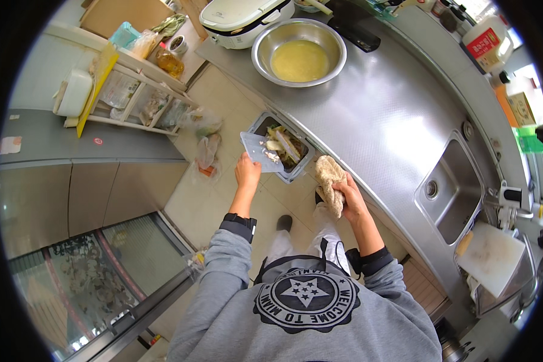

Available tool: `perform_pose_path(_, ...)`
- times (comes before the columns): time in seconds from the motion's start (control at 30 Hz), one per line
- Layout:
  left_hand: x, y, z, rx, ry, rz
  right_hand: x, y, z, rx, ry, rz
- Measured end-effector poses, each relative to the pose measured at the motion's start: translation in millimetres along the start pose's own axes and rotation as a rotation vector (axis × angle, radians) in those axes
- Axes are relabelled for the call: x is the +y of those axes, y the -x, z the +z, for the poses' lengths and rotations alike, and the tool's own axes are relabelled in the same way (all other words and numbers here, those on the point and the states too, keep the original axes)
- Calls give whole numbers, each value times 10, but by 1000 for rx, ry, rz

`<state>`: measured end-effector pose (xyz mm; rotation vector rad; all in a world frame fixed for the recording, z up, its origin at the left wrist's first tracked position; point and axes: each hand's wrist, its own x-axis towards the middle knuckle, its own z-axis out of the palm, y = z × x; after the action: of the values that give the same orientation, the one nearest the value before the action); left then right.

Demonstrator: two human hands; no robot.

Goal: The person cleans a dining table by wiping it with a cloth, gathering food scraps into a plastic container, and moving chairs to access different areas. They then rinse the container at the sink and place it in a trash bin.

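My left hand (248, 171) grips the near edge of a translucent grey plastic scraper-like sheet or tray (258, 147), tilted over a grey bin (291, 180). Small pale scraps lie on that sheet. Inside the bin are food scraps (289, 147), with peelings and leafy bits among them. In my right hand (353, 199) is a bunched beige cloth (330, 178), held beside the counter's front edge. A steel bowl (339, 54) of yellowish liquid (300, 61) stands on the counter above the bin.
The steel counter (371, 113) runs along the right, with a sink (452, 190) and a white cutting board (491, 258) beyond. A white rice cooker (244, 22) stands by the bowl. Plastic bags (208, 151) lie on the floor near a shelf rack (131, 97). A glass door (104, 271) is at lower left.
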<state>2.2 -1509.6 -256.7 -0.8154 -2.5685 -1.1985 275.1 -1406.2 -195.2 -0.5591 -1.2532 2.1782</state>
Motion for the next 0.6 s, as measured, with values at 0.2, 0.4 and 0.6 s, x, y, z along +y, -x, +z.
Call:
perform_pose_path(0.2,154,973,-879,3,-138,39,-183,887,343,-17,54,74)
perform_pose_path(0.4,311,1169,-1212,-83,-200,37,-291,781,231,6,-208,223)
perform_pose_path(0.6,353,1230,-1278,-42,-91,-151,-658,615,108,162,60,18)
